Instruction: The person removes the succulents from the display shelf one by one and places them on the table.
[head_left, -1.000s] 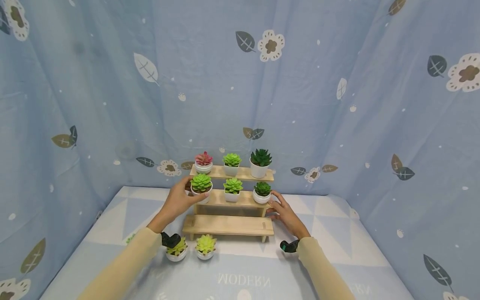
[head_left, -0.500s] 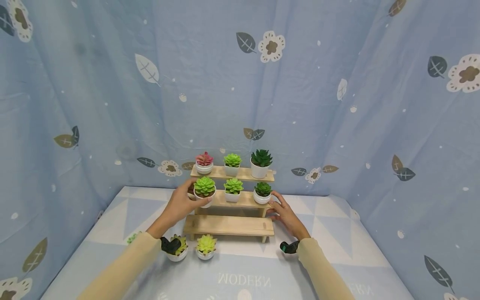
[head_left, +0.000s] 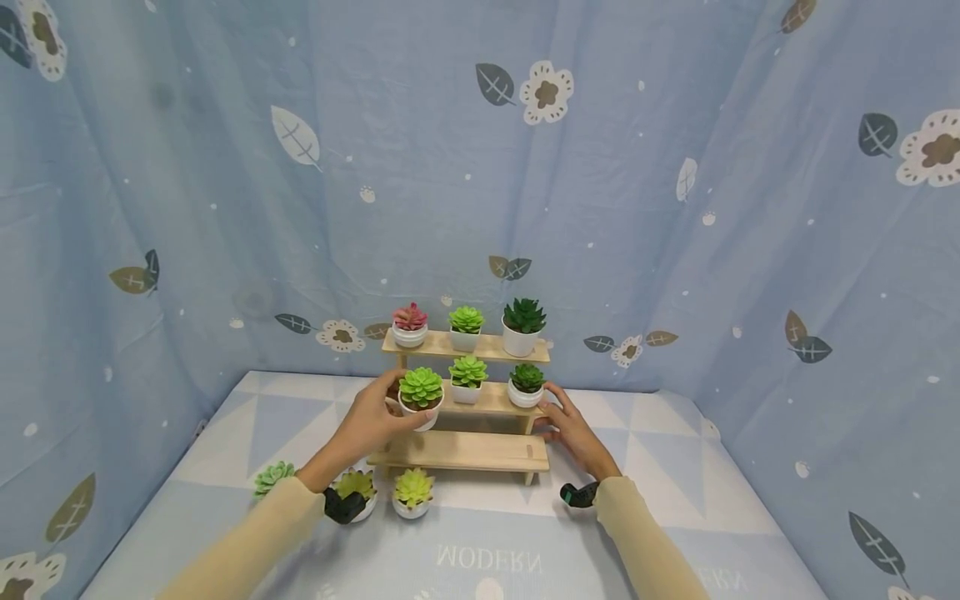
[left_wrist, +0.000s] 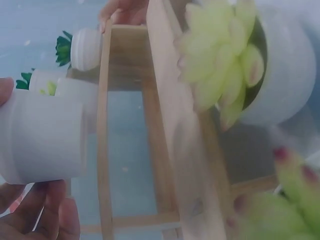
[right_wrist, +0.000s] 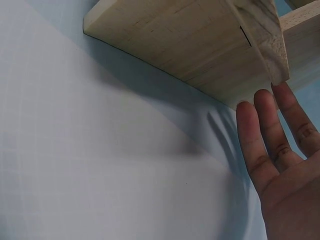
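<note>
Left grip (head_left: 371, 423) holds green succulent pot (head_left: 422, 390); pot has come lower and outward from the stand (head_left: 468, 450), now airborne at its front-left. My read: placement unsettled. Right grip (head_left: 567, 422), fingers extended, hasn't budged from the stand's right end.

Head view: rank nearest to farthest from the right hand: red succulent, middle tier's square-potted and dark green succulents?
1. Dark green succulent: right end, by the right hand
2. Square-potted succulent: middle tier's centre
3. Red succulent: top tier, left end
</note>
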